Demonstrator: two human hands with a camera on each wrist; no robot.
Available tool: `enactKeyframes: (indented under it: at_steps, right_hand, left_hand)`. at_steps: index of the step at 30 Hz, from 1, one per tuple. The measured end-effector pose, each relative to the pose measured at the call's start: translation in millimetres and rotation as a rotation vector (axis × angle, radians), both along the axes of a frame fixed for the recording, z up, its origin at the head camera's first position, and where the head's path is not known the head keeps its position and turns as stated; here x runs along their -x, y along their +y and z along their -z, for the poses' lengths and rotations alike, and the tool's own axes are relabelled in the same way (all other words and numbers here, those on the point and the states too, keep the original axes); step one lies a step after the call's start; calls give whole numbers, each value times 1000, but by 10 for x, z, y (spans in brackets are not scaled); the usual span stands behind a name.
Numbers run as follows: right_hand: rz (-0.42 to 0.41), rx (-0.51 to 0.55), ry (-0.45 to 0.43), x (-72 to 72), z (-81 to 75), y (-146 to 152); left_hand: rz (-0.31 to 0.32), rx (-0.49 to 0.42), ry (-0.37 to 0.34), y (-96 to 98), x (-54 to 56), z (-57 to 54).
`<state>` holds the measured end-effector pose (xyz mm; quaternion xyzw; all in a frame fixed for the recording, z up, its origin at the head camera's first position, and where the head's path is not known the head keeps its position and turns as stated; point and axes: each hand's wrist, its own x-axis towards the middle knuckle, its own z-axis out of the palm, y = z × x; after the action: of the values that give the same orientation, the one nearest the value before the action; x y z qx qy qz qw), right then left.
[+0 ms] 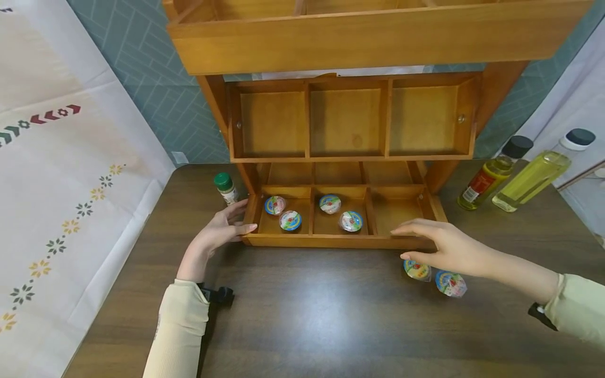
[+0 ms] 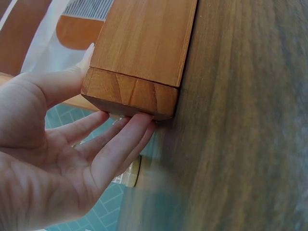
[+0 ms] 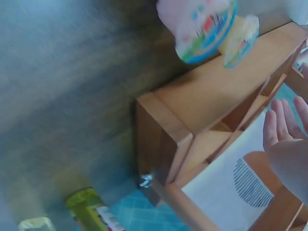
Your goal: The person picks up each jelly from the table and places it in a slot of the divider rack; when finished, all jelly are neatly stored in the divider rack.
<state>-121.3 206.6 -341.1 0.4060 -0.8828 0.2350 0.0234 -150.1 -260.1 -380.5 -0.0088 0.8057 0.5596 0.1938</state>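
My left hand [image 1: 219,228] grips the left front corner of a wooden rack's lowest tray [image 1: 326,241], thumb over the rim. In the left wrist view its fingers [image 2: 122,144] press against the tray's side. My right hand [image 1: 446,244] hovers by the tray's right front edge, fingers extended and holding nothing. Two small lidded cups [image 1: 275,205] lie in the left compartment and two more [image 1: 330,203] in the middle one. On the table, a yellowish cup [image 1: 418,272] sits partly under my right hand, beside a pinkish cup [image 1: 450,284].
A green-capped shaker jar [image 1: 226,187] stands left of the rack. To the right are a red-labelled oil bottle [image 1: 493,173] and a taller clear bottle of yellow liquid [image 1: 534,176]. The rack's middle tier [image 1: 347,119] and top tier [image 1: 378,42] overhang the lowest tray.
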Motion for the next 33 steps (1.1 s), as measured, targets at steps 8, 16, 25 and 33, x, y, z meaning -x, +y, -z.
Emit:
enactKeyframes:
  at_steps: [8,16,25,33]
  right_hand:
    - [4,3,-27,-145,149,111]
    - [6,1,37,-222,326,219]
    - [31,22,0,-265,390,292]
    - [59,12,-1,-244,452,296]
  left_hand:
    - [-9,3,-2,-4,-12,-11]
    - [-12,-3,-11,1,-29,-16]
    - [-17,8,-9,-18,-3,20]
    - [-10,23,-12,-6,17,24]
